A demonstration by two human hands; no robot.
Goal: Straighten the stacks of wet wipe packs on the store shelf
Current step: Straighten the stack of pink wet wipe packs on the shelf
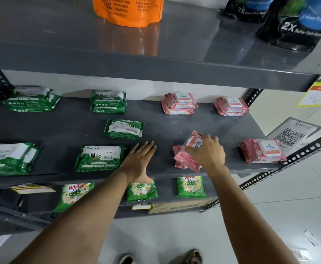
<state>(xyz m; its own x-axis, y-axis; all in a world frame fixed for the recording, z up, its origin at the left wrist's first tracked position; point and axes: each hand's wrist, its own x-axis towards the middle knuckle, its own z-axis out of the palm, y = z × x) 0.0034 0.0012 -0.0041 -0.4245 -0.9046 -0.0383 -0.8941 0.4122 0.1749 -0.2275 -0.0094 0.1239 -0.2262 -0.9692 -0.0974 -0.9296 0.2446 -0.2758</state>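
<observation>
On the grey middle shelf lie green Origami wipe packs and pink Kara wipe packs. My right hand is shut on a tilted pink pack, holding it just above a small pink stack near the front edge. My left hand lies flat and open on the bare shelf, between the front green pack and that pink stack. A single green pack lies upside down mid-shelf. Neater stacks sit at the back: green, pink and pink. Another pink pack rests front right.
More green packs lie at far left, back and front. The upper shelf carries an orange pouch and black detergent bags. Green Wheel sachets sit on the shelf below. A perforated metal upright borders the right.
</observation>
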